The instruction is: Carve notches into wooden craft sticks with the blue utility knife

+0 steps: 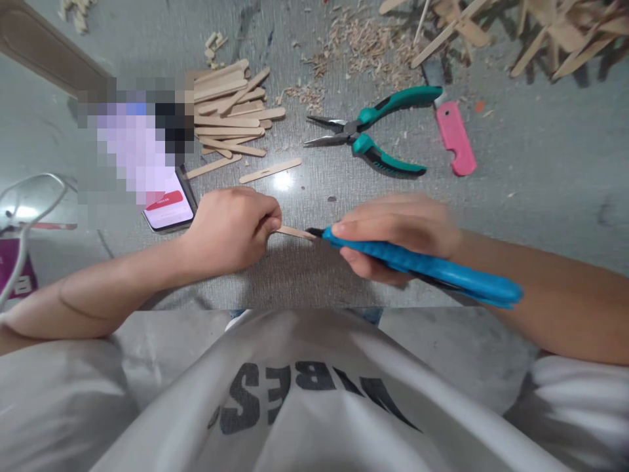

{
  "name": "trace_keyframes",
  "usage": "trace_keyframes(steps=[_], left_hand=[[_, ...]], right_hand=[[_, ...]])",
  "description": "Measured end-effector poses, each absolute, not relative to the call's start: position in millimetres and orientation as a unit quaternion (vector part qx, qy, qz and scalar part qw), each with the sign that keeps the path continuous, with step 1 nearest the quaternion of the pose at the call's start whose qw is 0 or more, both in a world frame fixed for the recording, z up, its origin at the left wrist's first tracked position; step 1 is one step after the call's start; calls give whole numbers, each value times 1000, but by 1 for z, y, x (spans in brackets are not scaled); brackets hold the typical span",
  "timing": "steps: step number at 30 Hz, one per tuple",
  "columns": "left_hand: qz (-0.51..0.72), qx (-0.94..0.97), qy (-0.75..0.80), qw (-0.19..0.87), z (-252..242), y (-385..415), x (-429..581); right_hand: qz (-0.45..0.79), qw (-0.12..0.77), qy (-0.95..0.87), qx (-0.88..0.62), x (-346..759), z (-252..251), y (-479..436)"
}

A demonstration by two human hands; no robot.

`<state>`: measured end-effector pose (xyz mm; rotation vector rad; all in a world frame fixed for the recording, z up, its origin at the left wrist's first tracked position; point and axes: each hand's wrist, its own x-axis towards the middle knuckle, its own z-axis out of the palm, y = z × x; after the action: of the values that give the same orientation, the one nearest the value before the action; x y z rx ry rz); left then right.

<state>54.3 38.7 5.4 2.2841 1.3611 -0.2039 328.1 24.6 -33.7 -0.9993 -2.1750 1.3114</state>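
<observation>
Between the fingers of my left hand (236, 226) one end of a wooden craft stick (293, 232) is pinched, its other end pointing right. My right hand (398, 226), slightly blurred, is wrapped round a blue utility knife (417, 262). The knife's dark tip meets the free end of the stick; how deep the blade sits cannot be seen. Just beyond my hands lies a single craft stick (271, 170) with a small mark at its middle. A loose pile of craft sticks (230, 121) spreads behind my left hand.
Needle-nose pliers (351, 130) with green handles lie spread open beyond my right hand, beside a pink-handled knife (457, 137). Wood shavings (363, 46) are scattered at the back. Joined stick pieces (565, 33) stand at the far right. A phone (170, 206) rests by my left wrist.
</observation>
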Motion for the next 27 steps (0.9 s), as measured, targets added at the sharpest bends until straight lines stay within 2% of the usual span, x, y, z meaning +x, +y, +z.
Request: trace_keyframes(steps=[3,5,7,12,27], left_hand=[[-99,828,500,232,7,40,56],[-105,828,500,229,7,40,57],[-100,832,497,225,5,39,57],[-63,849,474,224,-1,38,53],[-26,874,442,199,-4,36,49]], right_hand=[[419,247,-812,-324,325,-34,23],[505,194,-771,-337,317,-28,23],[623,102,-668,-394,307,-16,24],[692,2,-557,-459,292,15,30],[700,53,-529,-478,291,13,27]])
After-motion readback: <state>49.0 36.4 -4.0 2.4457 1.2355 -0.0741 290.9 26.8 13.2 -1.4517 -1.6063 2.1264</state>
